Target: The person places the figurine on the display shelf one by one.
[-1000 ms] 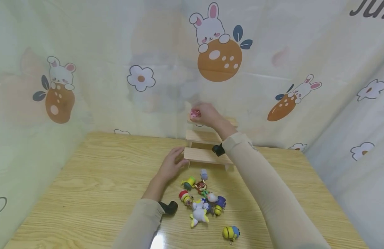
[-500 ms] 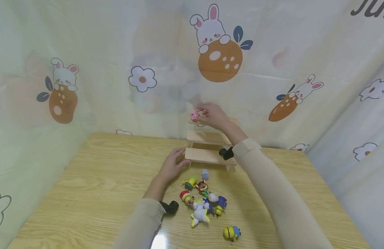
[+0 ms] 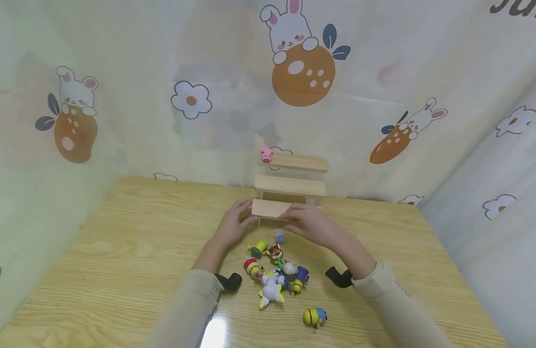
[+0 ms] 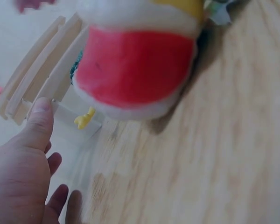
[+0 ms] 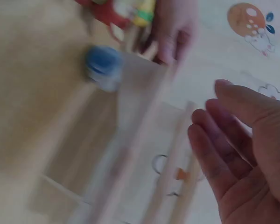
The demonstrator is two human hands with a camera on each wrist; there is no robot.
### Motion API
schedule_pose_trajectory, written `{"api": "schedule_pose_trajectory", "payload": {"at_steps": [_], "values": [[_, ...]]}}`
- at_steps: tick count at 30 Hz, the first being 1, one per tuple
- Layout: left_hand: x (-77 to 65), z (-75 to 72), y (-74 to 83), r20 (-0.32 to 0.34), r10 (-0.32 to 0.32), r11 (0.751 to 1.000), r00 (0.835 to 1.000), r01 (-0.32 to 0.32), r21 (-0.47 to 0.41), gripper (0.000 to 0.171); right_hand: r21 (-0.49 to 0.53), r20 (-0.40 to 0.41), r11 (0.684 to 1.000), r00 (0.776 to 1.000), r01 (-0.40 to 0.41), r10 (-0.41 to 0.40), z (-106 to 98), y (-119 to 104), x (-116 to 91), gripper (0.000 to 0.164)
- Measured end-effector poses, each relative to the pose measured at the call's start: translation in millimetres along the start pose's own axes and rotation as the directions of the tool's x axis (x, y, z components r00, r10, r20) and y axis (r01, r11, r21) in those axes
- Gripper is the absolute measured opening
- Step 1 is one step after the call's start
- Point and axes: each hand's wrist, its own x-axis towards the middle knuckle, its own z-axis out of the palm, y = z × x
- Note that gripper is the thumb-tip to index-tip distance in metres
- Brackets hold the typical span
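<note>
1. Touching the left end of the bottom shelf (image 3: 269, 208), near the centre of the head view, the left hand (image 3: 233, 224) has its thumb at the board's edge and its fingers relaxed.
2. Right of it, the right hand (image 3: 313, 224) is released: its fingers are loosely bent and grasp nothing. It covers the right part of that shelf; whether it touches the wood, I cannot tell.
3. A pink pig (image 3: 266, 154) sits at the left end of the top shelf (image 3: 302, 162), above centre.
4. The middle shelf (image 3: 289, 184) lies between the two boards.
5. Below the stand, toys lie in a loose group, lower centre: a small grey-blue toy (image 3: 279, 236), a green-and-yellow toy (image 3: 258, 249), a brown-headed toy (image 3: 275, 253), a red-hatted toy (image 3: 252, 268), a purple-and-yellow toy (image 3: 300, 279) and a grey toy (image 3: 271, 290) with yellow tips.
6. A yellow-and-blue toy (image 3: 314, 316) lies apart, nearer the bottom edge, on the wooden table (image 3: 141, 241).
7. A rabbit-print curtain (image 3: 233, 140) fills the upper frame.
</note>
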Motion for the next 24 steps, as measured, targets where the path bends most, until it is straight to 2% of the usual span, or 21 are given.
{"api": "schedule_pose_trajectory", "payload": {"at_steps": [3,7,13,24], "values": [[-0.1,-2.3,-1.8,-0.004,-0.012,1.000,1.000,0.012,0.004,0.067,-0.036,0.041,0.999,0.998,0.038,-0.037,19,-1,-7,0.026],[-0.9,-3.2,-0.7,0.005,-0.021,1.000,1.000,0.021,0.002,0.066,-0.005,0.084,1.000,0.996,0.029,-0.029,35,3,-12,0.029],[-0.9,-1.8,3.9,0.014,-0.024,1.000,1.000,0.024,0.007,0.066,0.055,0.074,0.998,0.997,-0.007,0.003,49,7,-17,0.031],[-1.0,-1.3,2.7,0.008,-0.033,0.999,0.999,0.033,0.004,0.067,0.040,0.048,0.999,0.999,0.006,-0.008,67,20,-16,0.033]]}}
